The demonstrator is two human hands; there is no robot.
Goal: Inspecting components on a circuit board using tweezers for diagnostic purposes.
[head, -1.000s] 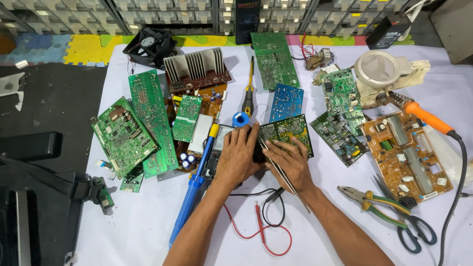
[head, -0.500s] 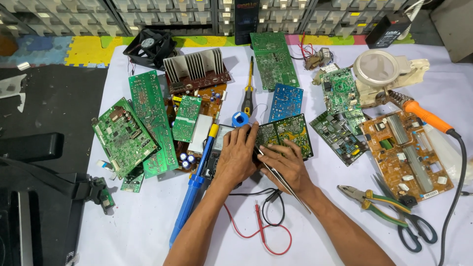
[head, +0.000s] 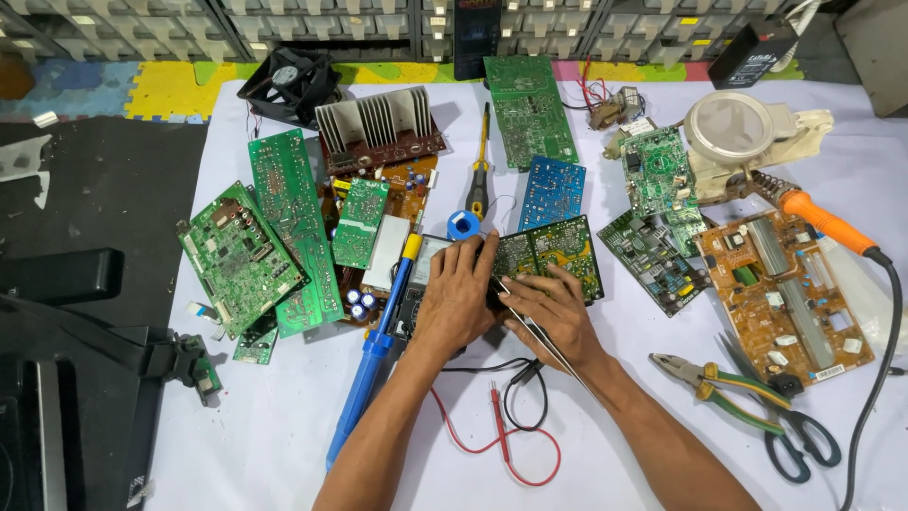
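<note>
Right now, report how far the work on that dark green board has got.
Done: tools laid out, pliers unused. In hand: left hand steadies the board; right hand holds tweezers at its edge. Left: no part visibly lifted off yet.

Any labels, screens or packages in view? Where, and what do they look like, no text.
Meter screen: pale grey rectangle, just left of the left hand.
White label: small strip at the bottom right corner of the brown board.
Dark sign: tall black panel with reddish print, top centre, against the drawer racks.
No packages.
</note>
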